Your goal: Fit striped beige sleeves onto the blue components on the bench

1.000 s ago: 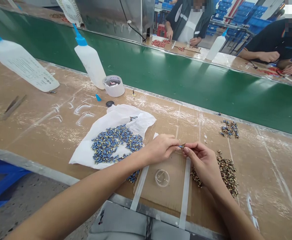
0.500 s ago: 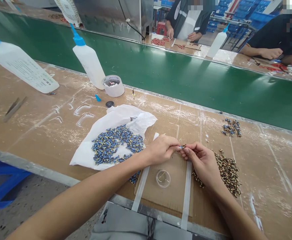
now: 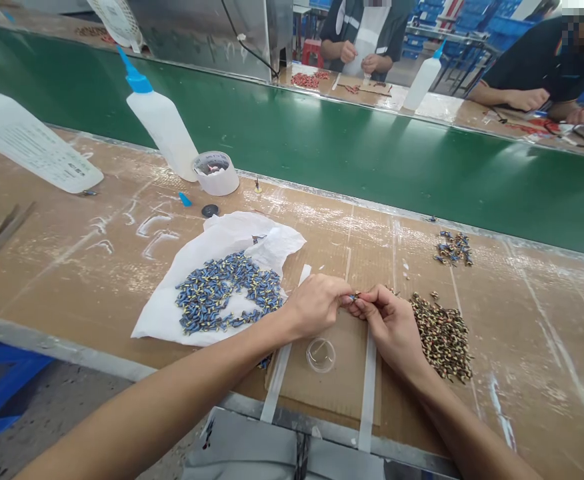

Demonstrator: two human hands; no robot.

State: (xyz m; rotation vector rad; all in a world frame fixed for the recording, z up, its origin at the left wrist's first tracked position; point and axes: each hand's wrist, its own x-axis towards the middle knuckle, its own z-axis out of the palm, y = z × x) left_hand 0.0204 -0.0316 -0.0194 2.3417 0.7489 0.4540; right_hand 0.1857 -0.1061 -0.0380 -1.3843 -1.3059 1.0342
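My left hand [image 3: 318,305] and my right hand [image 3: 395,325] meet above a cardboard pad [image 3: 345,393], fingertips pinched together. Between them is a tiny blue-and-dark piece [image 3: 355,297], mostly covered by the fingers. Left of my hands, a heap of small blue pieces with yellow ends [image 3: 212,293] lies on white paper [image 3: 157,320]. By my right hand is a pile of small dark-and-cream pieces [image 3: 442,340]. Below the hands stands a round clear dish [image 3: 321,355] with clear contents and a thin stick.
A small cluster of blue-and-dark pieces [image 3: 453,248] lies farther back. Squeeze bottles [image 3: 165,130], a tape roll [image 3: 217,175], a black cap [image 3: 210,211] and tweezers [image 3: 9,230] are to the left. Beyond the green belt [image 3: 322,140], two people work at another bench.
The view has shifted slightly, moving the bench a little leftward in the picture. My fingers remain together at the tiny piece, which shows less blue now. The co-worker opposite has raised their hands.
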